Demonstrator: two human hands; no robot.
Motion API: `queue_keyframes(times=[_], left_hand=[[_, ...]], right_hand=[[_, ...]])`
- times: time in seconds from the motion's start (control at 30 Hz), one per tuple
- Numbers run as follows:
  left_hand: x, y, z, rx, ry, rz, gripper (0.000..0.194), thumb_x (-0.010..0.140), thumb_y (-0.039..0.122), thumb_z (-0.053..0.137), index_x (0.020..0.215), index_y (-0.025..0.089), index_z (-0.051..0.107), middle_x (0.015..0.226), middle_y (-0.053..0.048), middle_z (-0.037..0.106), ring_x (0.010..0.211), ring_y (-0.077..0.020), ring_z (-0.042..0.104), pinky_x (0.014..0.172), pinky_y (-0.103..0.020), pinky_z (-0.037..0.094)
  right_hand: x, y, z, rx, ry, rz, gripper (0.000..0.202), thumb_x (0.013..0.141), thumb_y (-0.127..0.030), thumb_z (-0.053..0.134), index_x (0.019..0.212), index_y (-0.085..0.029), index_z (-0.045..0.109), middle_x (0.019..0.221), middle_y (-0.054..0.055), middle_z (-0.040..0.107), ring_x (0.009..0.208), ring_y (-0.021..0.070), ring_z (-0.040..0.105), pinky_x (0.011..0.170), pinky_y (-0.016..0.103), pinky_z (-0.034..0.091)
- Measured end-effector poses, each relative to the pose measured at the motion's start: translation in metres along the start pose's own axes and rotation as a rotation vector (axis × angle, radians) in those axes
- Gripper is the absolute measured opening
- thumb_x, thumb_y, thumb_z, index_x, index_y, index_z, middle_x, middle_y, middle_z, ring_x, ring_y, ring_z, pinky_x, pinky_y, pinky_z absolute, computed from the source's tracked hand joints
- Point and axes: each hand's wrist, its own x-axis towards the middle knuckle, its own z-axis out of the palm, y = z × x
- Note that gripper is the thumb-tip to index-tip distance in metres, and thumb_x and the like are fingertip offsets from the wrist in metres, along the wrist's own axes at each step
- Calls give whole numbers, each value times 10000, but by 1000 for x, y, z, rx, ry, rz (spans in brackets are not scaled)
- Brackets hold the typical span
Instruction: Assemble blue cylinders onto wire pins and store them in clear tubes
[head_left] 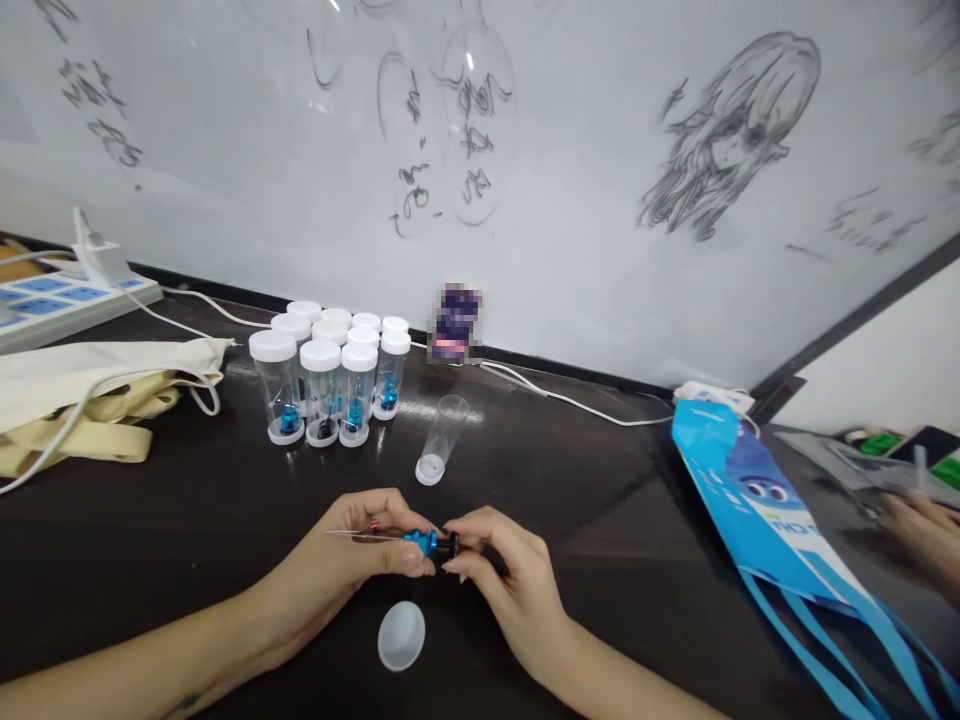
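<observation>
My left hand (352,550) pinches a small blue-and-black part (422,542) between thumb and fingers. Thin metallic rods or wires reach left from it across my palm, with a little red bit near them. On the part's black end, the thumb and fingertips of my right hand (514,575) are closed. A white round cap (401,636) lies on the dark table just below my hands. Beyond them, an uncapped clear tube (448,430) has a white base. Farther back to the left, several clear tubes (321,395) with white caps stand together, holding similar blue or black parts.
A pixelated phone-like object (454,322) leans against the whiteboard (570,200). White cables cross the table's back. To the left are a power strip (67,300) and cream cloth (97,370). A blue bag (757,490) lies right, beside another person's hand (919,525).
</observation>
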Motion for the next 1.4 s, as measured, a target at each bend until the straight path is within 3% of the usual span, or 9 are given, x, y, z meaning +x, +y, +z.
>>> queue_keyframes(times=[0.27,0.47,0.7,0.83,1.03,1.17,1.4], left_hand=[[0,2,1,-6,-5,4,93,711,136,790,766,163,719,772,-21,762,727,-129,649,735,-231,464],[1,1,0,-7,-9,-11,103,691,143,806,747,164,722,740,-17,754,674,-121,640,696,-226,467],[1,0,1,6,-22,-22,121,686,169,817,772,161,733,741,-27,750,687,-137,656,711,-248,491],[1,1,1,-23,-6,-7,108,701,162,808,781,156,735,758,-30,761,704,-129,660,726,-233,494],[1,2,1,-45,7,-20,104,702,135,808,762,155,726,807,-34,776,731,-126,672,742,-220,496],[2,1,0,-44,3,-1,88,724,135,794,773,155,724,771,-24,771,721,-114,666,726,-201,487],[3,0,-1,-39,-4,-2,85,723,127,790,776,149,727,773,-28,772,722,-118,667,725,-207,487]], right_hand=[[1,-1,0,6,29,-105,107,901,-153,635,969,-226,675,903,46,672,825,193,647,725,310,526],[2,-2,-2,-10,9,-67,95,901,-293,654,941,-209,675,805,27,654,714,168,621,657,281,507],[1,-3,-4,-40,-112,30,313,992,-397,472,841,-184,646,726,17,623,636,140,578,619,251,437],[-1,-2,-3,-10,-108,54,426,1014,-465,364,818,-179,613,712,18,595,634,141,563,612,249,424],[0,-4,-2,-64,-95,84,272,982,-302,504,739,-189,554,701,-8,563,641,133,535,617,242,398],[1,-2,-1,-37,-50,36,34,921,-207,611,889,-197,610,789,1,598,701,143,560,657,244,435],[1,2,0,-6,6,-102,117,902,-123,622,981,-208,636,876,29,621,790,169,598,703,276,474]])
